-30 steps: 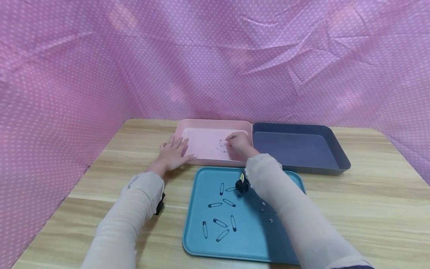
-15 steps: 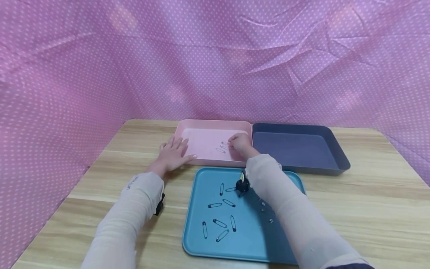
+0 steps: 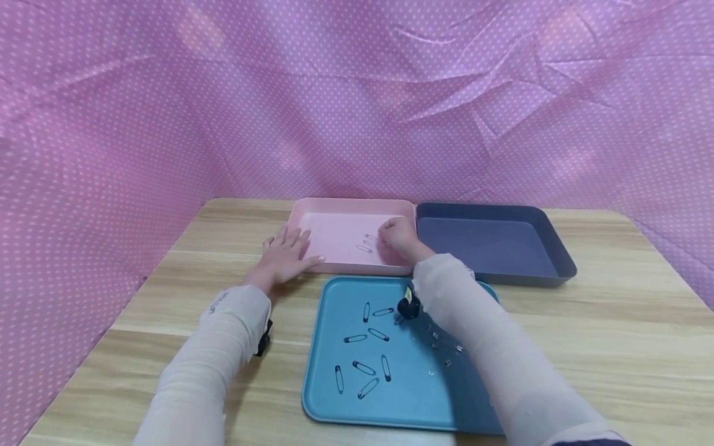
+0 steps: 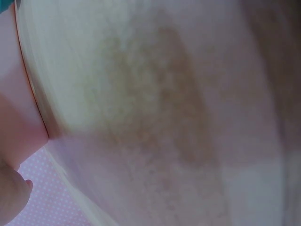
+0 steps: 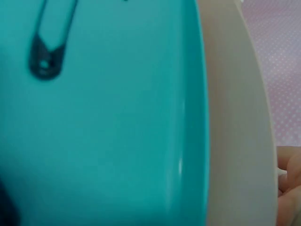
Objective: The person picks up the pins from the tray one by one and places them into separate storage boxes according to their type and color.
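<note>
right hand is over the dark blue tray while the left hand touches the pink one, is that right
Not quite: the head view shows the right hand over the pink tray instead. The left hand does touch the pink tray.

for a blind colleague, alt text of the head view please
A person's right hand is in a pink tray beside safety pins, left hand spread at its near left corner. Nearer, a blue tray holds more safety pins and small clear pieces; a navy tray sits right.

Pale wood-grain table (image 3: pixel 625 334); on it pink tray (image 3: pixel 329 235), navy tray (image 3: pixel 480 241), blue tray (image 3: pixel 409 399) nearer.
</note>
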A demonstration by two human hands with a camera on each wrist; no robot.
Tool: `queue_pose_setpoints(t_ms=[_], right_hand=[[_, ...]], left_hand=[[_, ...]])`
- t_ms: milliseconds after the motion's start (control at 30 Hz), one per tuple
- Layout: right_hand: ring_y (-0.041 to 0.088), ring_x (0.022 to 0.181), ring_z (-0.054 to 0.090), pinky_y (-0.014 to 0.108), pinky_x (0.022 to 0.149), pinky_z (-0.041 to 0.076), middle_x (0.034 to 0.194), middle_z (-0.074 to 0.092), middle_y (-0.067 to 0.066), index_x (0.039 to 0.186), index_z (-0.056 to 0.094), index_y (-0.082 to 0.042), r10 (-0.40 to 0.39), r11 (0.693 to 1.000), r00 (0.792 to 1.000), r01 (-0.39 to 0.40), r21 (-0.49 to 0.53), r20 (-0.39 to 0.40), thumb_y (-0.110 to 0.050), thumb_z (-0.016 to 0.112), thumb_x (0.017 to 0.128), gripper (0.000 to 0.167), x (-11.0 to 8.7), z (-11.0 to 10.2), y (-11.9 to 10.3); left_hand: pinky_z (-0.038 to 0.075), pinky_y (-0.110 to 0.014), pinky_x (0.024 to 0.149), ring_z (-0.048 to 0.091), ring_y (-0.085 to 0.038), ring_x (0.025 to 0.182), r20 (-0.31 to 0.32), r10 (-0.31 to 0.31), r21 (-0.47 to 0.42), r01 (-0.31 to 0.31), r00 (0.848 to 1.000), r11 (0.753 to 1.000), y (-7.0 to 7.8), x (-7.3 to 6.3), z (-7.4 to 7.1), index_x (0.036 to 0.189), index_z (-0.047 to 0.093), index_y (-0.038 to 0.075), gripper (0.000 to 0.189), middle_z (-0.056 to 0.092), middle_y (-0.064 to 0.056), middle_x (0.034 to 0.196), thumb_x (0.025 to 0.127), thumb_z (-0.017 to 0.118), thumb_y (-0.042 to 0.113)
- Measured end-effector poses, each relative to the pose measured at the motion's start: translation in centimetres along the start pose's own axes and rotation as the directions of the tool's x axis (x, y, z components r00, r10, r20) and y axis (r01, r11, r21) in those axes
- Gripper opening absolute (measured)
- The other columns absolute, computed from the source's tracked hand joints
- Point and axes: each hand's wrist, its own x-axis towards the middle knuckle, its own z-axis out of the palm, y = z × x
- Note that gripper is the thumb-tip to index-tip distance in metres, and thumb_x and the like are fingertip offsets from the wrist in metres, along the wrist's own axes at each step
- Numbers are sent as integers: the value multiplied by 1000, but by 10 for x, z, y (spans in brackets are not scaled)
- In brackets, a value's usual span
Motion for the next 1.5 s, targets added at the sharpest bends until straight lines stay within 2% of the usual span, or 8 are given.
queue_pose_setpoints(t_ms=[167, 367, 567, 1000, 1300, 1500], right_hand=[[15, 63, 52, 20, 53, 43, 73, 57, 10, 87, 61, 7, -26, 998, 999, 24, 63, 27, 1, 50, 80, 14, -9, -6, -4], [19, 73, 57, 25, 63, 49, 84, 59, 14, 90, 60, 7, -33, 992, 997, 24, 126, 71, -2, 49, 83, 15, -25, -13, -15], [22, 82, 58, 27, 68, 49, 92, 59, 13, 92, 60, 1, -56, 996, 991, 46, 83, 123, -9, 51, 85, 15, -42, -23, -21], [24, 83, 60, 38, 77, 46, 94, 59, 11, 95, 59, -2, -66, 997, 980, 60, 41, 188, -13, 53, 85, 16, -75, -45, -24], [23, 81, 59, 39, 77, 46, 92, 60, 12, 93, 60, -2, -80, 997, 974, 75, 31, 212, -14, 54, 83, 16, -94, -59, -19], [23, 80, 59, 37, 78, 45, 90, 61, 12, 92, 61, -2, -115, 993, 965, 109, 40, 236, -16, 57, 82, 18, -110, -69, -13]], left_hand=[[-1, -56, 96, -8, -33, 127, -6, 1, -4, -1, 1000, 1000, 1, 1, -1, 140, 9, 13, 80, 5, -12, 143, 81, 26, 65], [-1, -56, 96, -7, -33, 127, -11, 5, -2, -5, 1000, 1000, 3, 0, -3, 139, 10, 12, 79, 6, -12, 143, 82, 27, 63], [-1, -56, 96, -9, -33, 127, 6, 2, -12, -2, 1000, 1000, 3, -1, -4, 139, 10, 12, 82, 6, -13, 143, 80, 24, 67], [-2, -56, 96, -9, -33, 127, 6, -3, -8, 3, 1000, 1000, 2, -2, -2, 140, 9, 12, 82, 5, -13, 143, 81, 25, 66], [-2, -57, 95, -8, -35, 127, 1, 8, -19, -8, 1000, 1000, 2, -4, -3, 139, 9, 11, 80, 6, -15, 143, 81, 27, 64], [-3, -57, 95, -8, -35, 127, -1, 6, -41, -6, 1000, 999, 4, -5, -4, 140, 9, 12, 80, 6, -15, 143, 82, 29, 63]])
